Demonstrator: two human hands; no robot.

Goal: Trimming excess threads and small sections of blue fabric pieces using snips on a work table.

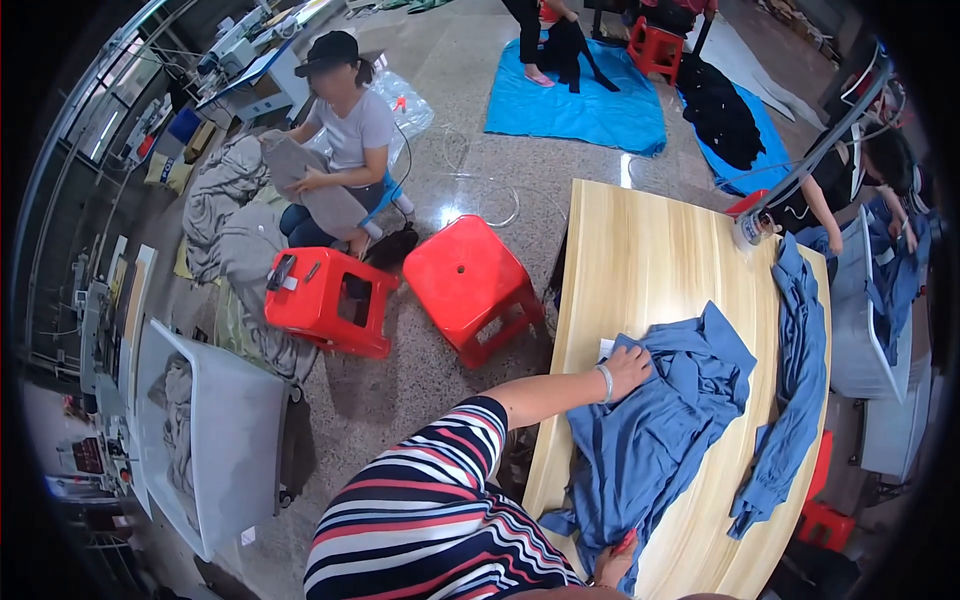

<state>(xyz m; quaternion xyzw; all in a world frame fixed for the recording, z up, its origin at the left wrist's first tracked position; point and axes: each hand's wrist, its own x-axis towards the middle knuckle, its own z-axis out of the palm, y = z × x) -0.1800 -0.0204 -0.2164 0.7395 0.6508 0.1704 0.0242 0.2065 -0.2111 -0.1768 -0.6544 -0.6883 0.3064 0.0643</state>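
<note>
A blue garment [665,430], apparently a shirt, lies crumpled over the near part of the wooden table [625,255]. My left hand [628,373], with a bracelet at the wrist, rests on its left side, fingers curled onto the cloth. A small white tag [606,348] shows just beyond those fingers. Low in the view, my right hand [610,568] is at the garment's near end, closed round a small red thing [625,543] whose kind I cannot make out. Along the table's right edge stretches a second blue garment [793,370], touched by neither hand.
Two red stools [465,280] stand left of the table. A white bin [235,440] holds grey cloth. A seated person [350,140] handles a grey piece beside a grey heap. Right of the table, another person's hand [835,238] is near a bin [870,340] of blue garments.
</note>
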